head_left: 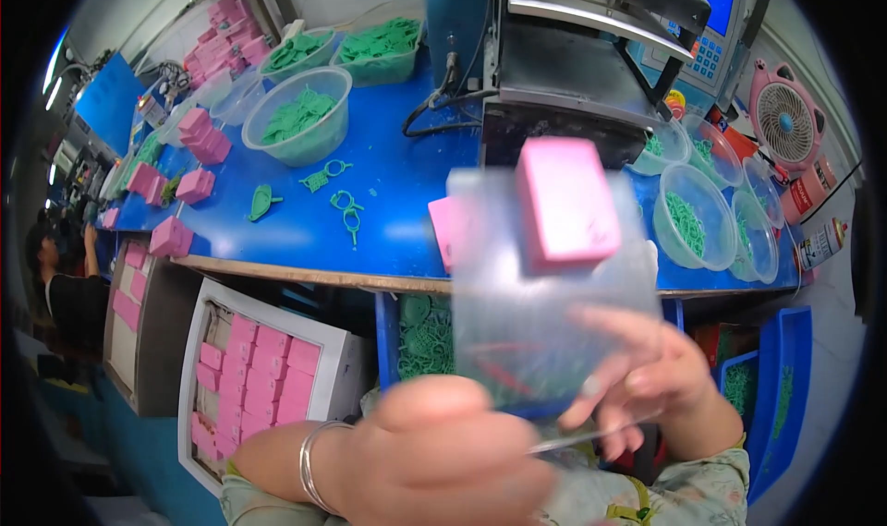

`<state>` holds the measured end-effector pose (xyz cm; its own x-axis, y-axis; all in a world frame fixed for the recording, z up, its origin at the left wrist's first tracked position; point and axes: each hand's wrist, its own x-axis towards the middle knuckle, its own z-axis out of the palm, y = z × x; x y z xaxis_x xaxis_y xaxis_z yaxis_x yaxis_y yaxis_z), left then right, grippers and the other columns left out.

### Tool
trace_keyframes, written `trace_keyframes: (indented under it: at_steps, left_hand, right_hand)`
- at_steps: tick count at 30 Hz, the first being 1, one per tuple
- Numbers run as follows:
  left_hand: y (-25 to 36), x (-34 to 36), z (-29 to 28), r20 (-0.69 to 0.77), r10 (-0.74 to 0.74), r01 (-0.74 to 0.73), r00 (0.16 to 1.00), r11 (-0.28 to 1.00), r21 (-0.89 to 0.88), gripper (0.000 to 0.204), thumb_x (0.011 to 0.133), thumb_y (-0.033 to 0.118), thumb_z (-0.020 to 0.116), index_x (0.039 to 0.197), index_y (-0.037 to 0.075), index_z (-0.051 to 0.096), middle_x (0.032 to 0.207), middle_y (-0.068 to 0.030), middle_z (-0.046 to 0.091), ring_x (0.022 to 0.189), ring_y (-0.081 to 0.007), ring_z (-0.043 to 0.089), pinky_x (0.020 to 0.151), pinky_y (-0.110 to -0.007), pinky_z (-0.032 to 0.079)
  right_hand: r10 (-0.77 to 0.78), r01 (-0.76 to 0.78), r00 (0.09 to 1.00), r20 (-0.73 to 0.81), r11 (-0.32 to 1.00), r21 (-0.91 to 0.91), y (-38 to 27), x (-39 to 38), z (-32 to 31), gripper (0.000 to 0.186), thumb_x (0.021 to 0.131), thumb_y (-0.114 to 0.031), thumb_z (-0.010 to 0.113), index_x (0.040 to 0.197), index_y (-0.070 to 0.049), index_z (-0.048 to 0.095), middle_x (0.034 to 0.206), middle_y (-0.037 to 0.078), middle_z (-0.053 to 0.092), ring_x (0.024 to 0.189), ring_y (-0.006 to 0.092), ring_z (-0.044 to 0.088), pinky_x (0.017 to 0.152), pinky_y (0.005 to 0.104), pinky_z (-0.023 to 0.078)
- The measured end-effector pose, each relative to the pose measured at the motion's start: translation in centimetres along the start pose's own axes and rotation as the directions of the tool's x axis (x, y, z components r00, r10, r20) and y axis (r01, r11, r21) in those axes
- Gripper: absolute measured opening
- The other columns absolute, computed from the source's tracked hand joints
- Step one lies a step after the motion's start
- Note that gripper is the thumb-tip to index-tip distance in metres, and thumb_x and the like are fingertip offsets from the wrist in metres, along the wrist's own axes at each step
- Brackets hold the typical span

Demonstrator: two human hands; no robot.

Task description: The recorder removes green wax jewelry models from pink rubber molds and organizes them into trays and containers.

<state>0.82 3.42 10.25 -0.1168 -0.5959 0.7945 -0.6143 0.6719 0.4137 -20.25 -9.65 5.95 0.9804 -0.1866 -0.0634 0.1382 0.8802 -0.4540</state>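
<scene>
My left hand, blurred and wearing metal bangles, is closed into a fist low in the middle; what it holds is hidden. From it a thin shiny strip runs toward my right hand, whose fingers are spread apart. Just beyond them a translucent plastic sheet overlaps the table edge, and whether my right fingers touch it cannot be told. At the sheet's far end is a pink block; another pink piece shows partly beside it. Small green moulded pieces lie on the table to the left.
A black press machine stands at the back of the blue table. Clear tubs of green parts stand left, more tubs right. A box of pink blocks is below left; blue bins are lower right. A person is far left.
</scene>
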Motion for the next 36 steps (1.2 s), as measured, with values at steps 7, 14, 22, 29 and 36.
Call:
trace_keyframes:
  at_steps: [7, 14, 22, 29, 36]
  left_hand:
    - [-0.3, 0.6, 4.9, -0.272, 0.375, -0.439, 0.886, 0.866, -0.239, 0.004, 0.075, 0.004, 0.055, 0.073, 0.005, 0.059, 0.066, -0.0007, 0.040, 0.056, -0.0146, 0.039, 0.052, -0.028, 0.030]
    - [-1.4, -5.6, -1.3, 0.262, 0.246, -0.070, 0.933, 0.839, -0.540, 0.007, 0.080, -0.002, 0.052, 0.080, -0.003, 0.059, 0.082, -0.0069, 0.054, 0.069, -0.0160, 0.053, 0.063, -0.024, 0.042]
    - [-0.6, -0.2, 3.9, -0.048, 0.248, -0.236, 0.968, 0.821, -0.520, 0.002, 0.075, 0.002, 0.057, 0.076, 0.002, 0.058, 0.070, -0.0028, 0.044, 0.058, -0.0158, 0.043, 0.053, -0.031, 0.036]
    - [-0.9, 2.5, 5.2, -0.504, 0.167, -0.364, 0.847, 0.874, -0.323, 0.005, 0.075, 0.006, 0.056, 0.077, 0.006, 0.060, 0.065, -0.0021, 0.041, 0.057, -0.0184, 0.040, 0.051, -0.034, 0.033]
    - [-0.9, 2.0, 1.7, -0.166, 0.099, -0.159, 0.981, 0.904, -0.398, 0.011, 0.074, 0.012, 0.063, 0.086, 0.012, 0.064, 0.070, -0.0011, 0.044, 0.063, -0.0175, 0.043, 0.054, -0.036, 0.035]
  right_hand:
    - [-0.305, 0.311, 0.950, 0.063, 0.937, -0.160, -4.5, 2.2, 1.7, 0.073, 0.083, -0.006, 0.036, 0.137, 0.002, -0.012, 0.102, 0.045, 0.048, 0.051, 0.0334, 0.062, 0.041, 0.0329, 0.053]
    - [-0.394, 0.388, 0.919, 0.021, 0.894, -0.223, -7.6, 4.8, 2.0, 0.057, 0.089, -0.015, 0.037, 0.136, 0.009, 0.013, 0.110, 0.036, 0.051, 0.069, 0.0300, 0.066, 0.051, 0.0309, 0.056]
    - [-0.702, 0.400, 0.668, -0.246, 0.619, -0.676, -9.0, 6.7, 0.5, 0.036, 0.093, -0.028, 0.049, 0.102, 0.006, 0.055, 0.084, 0.014, 0.065, 0.065, 0.0138, 0.063, 0.056, 0.0216, 0.052]
    - [-0.780, 0.432, 0.596, -0.193, 0.514, -0.741, -9.2, 7.6, -0.9, 0.038, 0.094, -0.030, 0.047, 0.095, 0.006, 0.058, 0.071, 0.010, 0.065, 0.046, 0.0105, 0.053, 0.044, 0.0189, 0.042]
    - [-0.785, 0.436, 0.592, -0.181, 0.502, -0.747, -8.2, 7.9, -1.5, 0.038, 0.094, -0.032, 0.047, 0.093, 0.005, 0.056, 0.069, 0.009, 0.063, 0.048, 0.0099, 0.054, 0.047, 0.0187, 0.043]
